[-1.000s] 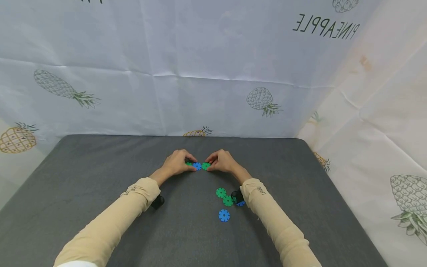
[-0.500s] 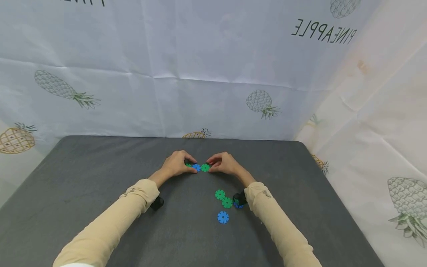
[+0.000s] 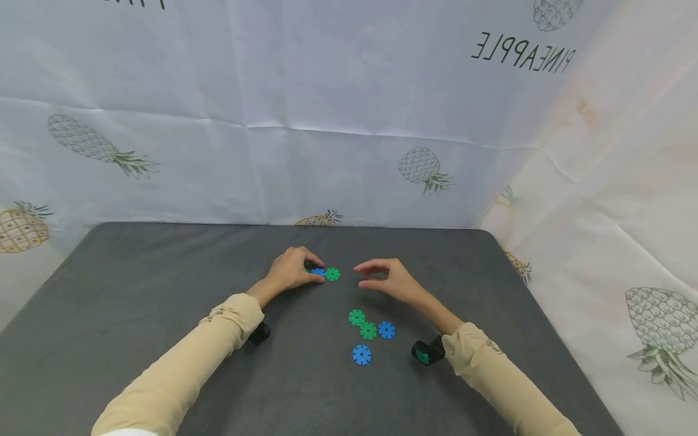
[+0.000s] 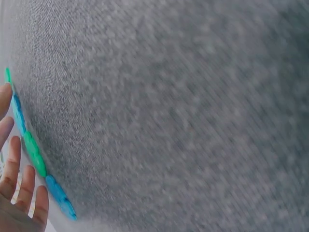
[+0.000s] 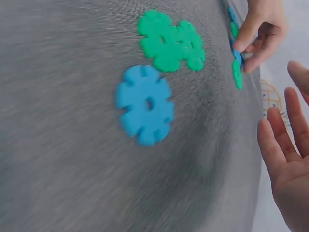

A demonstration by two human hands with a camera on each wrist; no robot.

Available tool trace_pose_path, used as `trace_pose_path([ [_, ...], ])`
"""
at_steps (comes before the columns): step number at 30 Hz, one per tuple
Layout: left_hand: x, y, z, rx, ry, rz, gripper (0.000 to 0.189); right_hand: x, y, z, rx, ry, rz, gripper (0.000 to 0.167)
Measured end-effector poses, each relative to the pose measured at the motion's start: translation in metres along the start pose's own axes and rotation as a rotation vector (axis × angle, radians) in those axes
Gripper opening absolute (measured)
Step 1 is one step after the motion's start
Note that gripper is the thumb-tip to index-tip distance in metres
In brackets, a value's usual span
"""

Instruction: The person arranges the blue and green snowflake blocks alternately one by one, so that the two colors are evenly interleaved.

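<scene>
Flat, notched plastic discs lie in a row near the far side of the table. Its right end is a green disc (image 3: 332, 274), beside a blue disc (image 3: 318, 273). My left hand (image 3: 291, 268) pinches that blue disc between thumb and fingers and partly covers the row. In the left wrist view another green disc (image 4: 35, 154) and a blue disc (image 4: 61, 198) continue the line. To the right of the row, my right hand (image 3: 389, 278) hovers apart from the discs, holding nothing, its fingers spread from the thumb.
Two loose green discs (image 3: 368, 330) touch or overlap nearer the front, with one blue disc (image 3: 386, 330) to their right and another blue disc (image 3: 362, 355) below. The dark grey tabletop (image 3: 305, 381) meets a pineapple-print cloth (image 3: 327, 175) behind.
My right hand has let go of the green disc at the row's end and drawn back to the right, uncovering a loose blue disc. The left hand stays at the row.
</scene>
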State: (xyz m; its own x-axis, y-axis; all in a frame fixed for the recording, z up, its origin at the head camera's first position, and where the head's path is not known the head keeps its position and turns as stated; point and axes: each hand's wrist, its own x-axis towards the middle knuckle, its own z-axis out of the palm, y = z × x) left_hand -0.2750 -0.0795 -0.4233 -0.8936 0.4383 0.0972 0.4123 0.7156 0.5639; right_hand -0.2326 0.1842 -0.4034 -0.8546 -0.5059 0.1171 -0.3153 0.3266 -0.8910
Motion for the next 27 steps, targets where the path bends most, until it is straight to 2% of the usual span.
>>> trace_pose_path([
  [7,0.003,0.002,0.006,0.006,0.003,0.008,0.032,-0.039,0.000,-0.013,0.017,0.048,0.045,0.037],
  [14,0.006,0.005,0.008,0.010,-0.003,0.016,0.032,-0.074,0.003,-0.020,0.024,0.035,0.053,0.036],
  [21,0.008,0.007,0.010,0.016,-0.010,0.020,0.031,-0.097,0.001,-0.014,0.079,0.031,0.056,0.035],
  [27,0.010,0.007,0.013,0.010,-0.003,0.023,0.029,-0.111,-0.004,-0.001,0.153,0.007,0.103,0.038],
])
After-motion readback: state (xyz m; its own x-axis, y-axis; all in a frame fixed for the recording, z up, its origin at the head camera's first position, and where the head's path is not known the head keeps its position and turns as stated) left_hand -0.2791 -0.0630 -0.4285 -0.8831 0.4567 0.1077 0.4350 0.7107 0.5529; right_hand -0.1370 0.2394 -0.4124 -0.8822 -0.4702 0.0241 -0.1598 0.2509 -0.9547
